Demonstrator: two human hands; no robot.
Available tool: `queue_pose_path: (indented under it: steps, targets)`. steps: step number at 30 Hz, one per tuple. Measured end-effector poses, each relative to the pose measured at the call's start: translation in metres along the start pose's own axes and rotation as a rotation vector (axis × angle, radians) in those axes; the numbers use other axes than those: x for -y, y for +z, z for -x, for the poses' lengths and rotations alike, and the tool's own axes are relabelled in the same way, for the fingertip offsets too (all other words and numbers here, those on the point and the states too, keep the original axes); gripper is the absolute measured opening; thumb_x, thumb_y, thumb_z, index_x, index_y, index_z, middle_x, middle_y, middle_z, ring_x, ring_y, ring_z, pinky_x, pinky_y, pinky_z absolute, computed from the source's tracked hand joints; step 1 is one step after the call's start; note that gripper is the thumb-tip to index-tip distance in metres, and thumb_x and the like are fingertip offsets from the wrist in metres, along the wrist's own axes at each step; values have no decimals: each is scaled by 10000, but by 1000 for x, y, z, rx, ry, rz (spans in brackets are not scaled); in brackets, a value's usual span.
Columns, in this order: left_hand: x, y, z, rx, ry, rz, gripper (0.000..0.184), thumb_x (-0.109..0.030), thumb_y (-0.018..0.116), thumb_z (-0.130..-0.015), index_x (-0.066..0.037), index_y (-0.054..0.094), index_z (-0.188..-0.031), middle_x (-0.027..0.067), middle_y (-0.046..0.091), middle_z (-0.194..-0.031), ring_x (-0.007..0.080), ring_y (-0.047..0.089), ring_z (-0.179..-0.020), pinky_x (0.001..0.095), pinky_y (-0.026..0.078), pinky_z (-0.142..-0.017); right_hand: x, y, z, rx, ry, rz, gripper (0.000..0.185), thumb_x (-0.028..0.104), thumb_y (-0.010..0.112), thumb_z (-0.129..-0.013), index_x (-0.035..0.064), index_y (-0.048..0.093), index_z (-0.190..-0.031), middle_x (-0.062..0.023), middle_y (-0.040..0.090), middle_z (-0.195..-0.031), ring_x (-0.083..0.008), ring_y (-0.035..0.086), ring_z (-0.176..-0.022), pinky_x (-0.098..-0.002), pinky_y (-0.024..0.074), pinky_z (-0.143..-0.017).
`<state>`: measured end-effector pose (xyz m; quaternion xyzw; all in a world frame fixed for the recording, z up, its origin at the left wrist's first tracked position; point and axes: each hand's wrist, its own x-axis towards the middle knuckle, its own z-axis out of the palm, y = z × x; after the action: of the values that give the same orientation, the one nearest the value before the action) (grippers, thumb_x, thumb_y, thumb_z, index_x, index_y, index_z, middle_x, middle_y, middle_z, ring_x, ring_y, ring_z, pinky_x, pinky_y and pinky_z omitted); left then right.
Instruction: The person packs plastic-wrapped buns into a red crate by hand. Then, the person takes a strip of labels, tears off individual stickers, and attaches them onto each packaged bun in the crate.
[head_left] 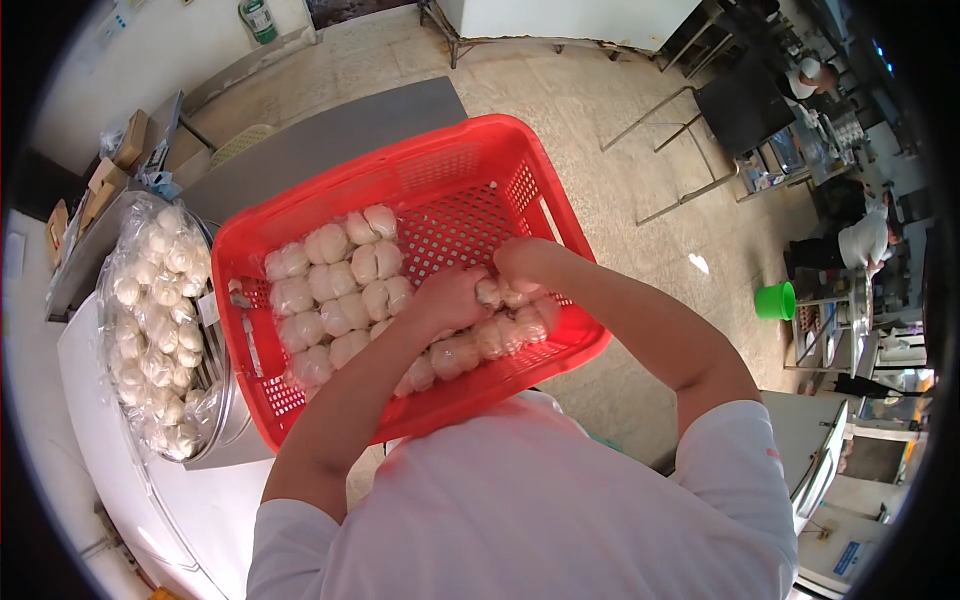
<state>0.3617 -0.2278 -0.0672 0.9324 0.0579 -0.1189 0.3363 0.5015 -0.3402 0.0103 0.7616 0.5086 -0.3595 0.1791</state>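
Note:
A red plastic basket (345,172) stands in front of me, holding rows of round white buns (343,276) in clear plastic wrap. Both my hands reach inside it, towards its right side. My left hand (452,298) is closed at the edge of a wrapped pack of buns (489,293). Close beside it, my right hand (524,262) bends down over the same pack with its fingers curled. Its fingertips are partly hidden. More wrapped buns (455,355) lie below my hands, along the near wall of the basket.
At left, a round metal tray (222,395) carries more plastic-covered buns (160,300). A grey table (400,105) lies behind the basket. Cardboard boxes (105,185) are at the far left. Right of the floor are a green bucket (774,301), a dark chair (740,105) and two other people (862,240).

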Motion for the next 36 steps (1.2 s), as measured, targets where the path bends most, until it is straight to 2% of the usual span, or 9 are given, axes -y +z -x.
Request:
queue_pose_path:
  steps: [4,7,17,26,28,30,32,34,36]
  targets:
    - [-5,-5,2,11,-21,-3,648,-379,825,-720,-140,646,-1295,183,692,-1142,368,657,-1081,461,535,-953,-6,2,-5,60,42,-10,262,102,746,-699,-3,772,-938,-227,742,-985,-347,741,-942,-436,603,-777]
    - [0,-7,3,-89,55,45,611,-362,812,-734,-144,665,-1286,190,686,-1152,368,658,-1089,458,535,-950,5,18,-1,-305,56,29,257,137,735,-681,22,773,-908,-203,746,-963,-341,733,-991,-424,611,-821]
    - [9,-41,10,94,-82,151,262,-239,632,-927,-83,767,-1088,167,753,-1024,313,713,-991,412,551,-905,12,-12,9,-213,-22,-277,349,37,634,-797,11,716,-1135,-264,723,-1034,-377,721,-991,-448,584,-821]
    - [31,-68,55,-164,-30,512,218,-119,641,-927,-25,731,-1103,127,750,-969,173,704,-939,318,553,-864,26,22,-11,-75,-178,-118,294,116,607,-845,60,754,-1094,-222,731,-1078,-396,705,-1029,-471,570,-869]
    - [21,-91,79,-194,-34,476,235,-126,641,-933,-23,721,-1128,131,750,-992,186,706,-946,327,553,-867,33,11,-8,-8,-125,-100,353,99,607,-837,66,735,-1164,-216,725,-1114,-396,695,-1061,-472,560,-903]
    - [13,-106,104,-258,-13,423,247,-131,647,-938,-16,712,-1146,139,750,-1014,212,708,-956,341,553,-871,40,11,-16,-304,-178,-165,466,77,607,-833,90,674,-1294,-209,709,-1177,-393,679,-1105,-472,538,-956]
    - [6,-115,133,-322,-19,431,256,-133,659,-940,-13,708,-1161,152,750,-1040,247,710,-973,364,551,-880,50,16,-28,-171,-385,-465,563,58,597,-835,115,601,-1395,-210,687,-1232,-398,666,-1131,-477,518,-988]
    - [13,-129,180,-396,-87,490,264,-135,669,-938,-24,708,-1175,160,748,-1056,263,710,-987,378,550,-885,89,3,-21,9,-317,-107,589,-53,554,-831,85,581,-1402,-242,668,-1234,-388,661,-1131,-441,512,-980]
    - [18,-132,208,-436,-86,534,271,-137,673,-936,-41,711,-1187,163,747,-1059,263,710,-993,384,548,-884,91,3,-33,-58,-331,-217,602,-40,570,-813,109,586,-1396,-238,683,-1190,-399,665,-1112,-449,528,-944]
